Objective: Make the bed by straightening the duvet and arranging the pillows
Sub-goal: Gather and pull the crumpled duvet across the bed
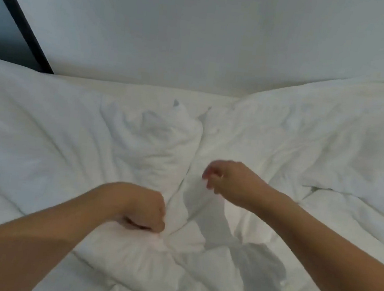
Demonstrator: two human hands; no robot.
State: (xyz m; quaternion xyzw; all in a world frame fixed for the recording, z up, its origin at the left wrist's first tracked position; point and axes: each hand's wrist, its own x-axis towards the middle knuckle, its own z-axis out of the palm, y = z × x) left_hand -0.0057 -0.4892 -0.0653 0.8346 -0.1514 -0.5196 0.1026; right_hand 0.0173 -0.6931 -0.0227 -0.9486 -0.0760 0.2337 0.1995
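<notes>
One left hand grip bunches the duvet; the right hand hangs loosely curled above it.

Bedroom interior: a bed covered by a rumpled white duvet lies against a plain white wall; a dark-framed panel stands left of the wall.

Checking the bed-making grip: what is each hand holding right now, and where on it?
The left hand grips a bunched fold of the white duvet near its crumpled middle. The right hand hangs above it, fingers loosely curled, holding nothing.
</notes>
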